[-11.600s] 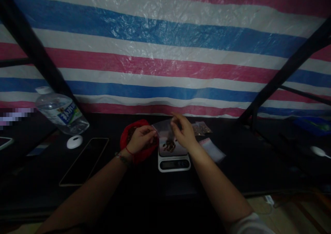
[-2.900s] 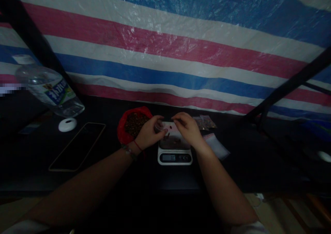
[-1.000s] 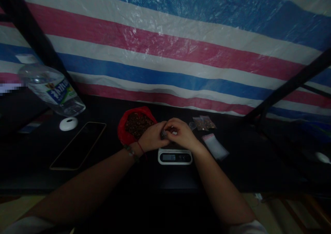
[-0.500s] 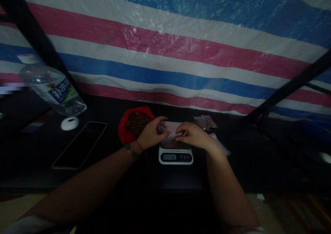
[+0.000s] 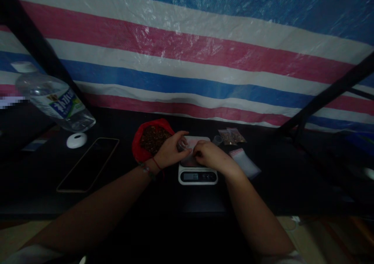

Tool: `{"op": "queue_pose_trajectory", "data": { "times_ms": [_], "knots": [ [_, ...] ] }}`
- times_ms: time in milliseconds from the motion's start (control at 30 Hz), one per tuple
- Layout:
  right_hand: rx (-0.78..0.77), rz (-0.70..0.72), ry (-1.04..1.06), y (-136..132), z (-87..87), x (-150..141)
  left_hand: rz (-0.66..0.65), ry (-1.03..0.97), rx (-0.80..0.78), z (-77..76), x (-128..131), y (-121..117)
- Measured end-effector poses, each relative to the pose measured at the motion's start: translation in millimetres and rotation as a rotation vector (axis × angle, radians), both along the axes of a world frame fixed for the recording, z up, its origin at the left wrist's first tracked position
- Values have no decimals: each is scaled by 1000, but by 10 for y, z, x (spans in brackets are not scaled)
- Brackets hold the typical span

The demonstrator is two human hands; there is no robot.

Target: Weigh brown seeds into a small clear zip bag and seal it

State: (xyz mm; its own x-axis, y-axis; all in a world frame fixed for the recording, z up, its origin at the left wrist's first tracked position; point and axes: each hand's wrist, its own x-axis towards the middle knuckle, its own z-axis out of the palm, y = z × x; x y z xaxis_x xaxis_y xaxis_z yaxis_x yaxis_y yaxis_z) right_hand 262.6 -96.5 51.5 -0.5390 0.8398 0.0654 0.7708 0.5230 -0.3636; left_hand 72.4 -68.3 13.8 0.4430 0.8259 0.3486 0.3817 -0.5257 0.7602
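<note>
My left hand [image 5: 169, 150] is closed around a small clear plastic cup [image 5: 182, 142] over the left part of a white digital kitchen scale [image 5: 198, 177]. My right hand [image 5: 212, 155] is above the scale's plate beside the cup. Its fingers are bent together with the tips turned down, and whatever they pinch is hidden. The scale's small display is too dim to read surely. Just left of my left hand lies an open red plastic bag [image 5: 136, 144] full of small brown pieces [image 5: 153, 138].
Beyond my right hand stand a second small clear cup [image 5: 217, 140] and small filled zip bags [image 5: 233, 136]. A stack of flat zip bags [image 5: 246, 164] lies nearer. To the left are a phone [image 5: 89, 164], a white oval case [image 5: 76, 140] and a tilted water bottle [image 5: 55, 98].
My right hand has moved slightly left, closer to the cup, and its fingers have curled downward. The second cup and more of the flat zip bags now show. My left hand stays in place.
</note>
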Motion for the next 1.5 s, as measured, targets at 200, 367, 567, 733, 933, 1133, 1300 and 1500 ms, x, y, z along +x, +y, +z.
{"op": "queue_pose_trajectory", "data": {
  "times_ms": [200,367,567,733,933,1133,1300,1500],
  "knots": [
    [169,-101,380,23,43,12,-47,44,58,2,9,-12],
    [169,-38,465,20,22,-153,-85,44,126,-12,17,-10],
    [249,-10,535,-8,20,-170,-58,16,114,-6,22,-13],
    [350,25,403,-58,18,-151,-3,-46,88,17,-3,-24],
    [490,-96,657,-56,20,-38,-292,-479,-282,-62,-67,45],
    [382,-101,748,-57,2,2,-421,-500,-504,-43,-31,24],
    [11,-248,990,11,-134,-46,-323,-410,-418,-22,-4,20],
    [-369,-371,1171,97,-230,-46,-264,-398,-323,-59,-6,53]
  ]
}}
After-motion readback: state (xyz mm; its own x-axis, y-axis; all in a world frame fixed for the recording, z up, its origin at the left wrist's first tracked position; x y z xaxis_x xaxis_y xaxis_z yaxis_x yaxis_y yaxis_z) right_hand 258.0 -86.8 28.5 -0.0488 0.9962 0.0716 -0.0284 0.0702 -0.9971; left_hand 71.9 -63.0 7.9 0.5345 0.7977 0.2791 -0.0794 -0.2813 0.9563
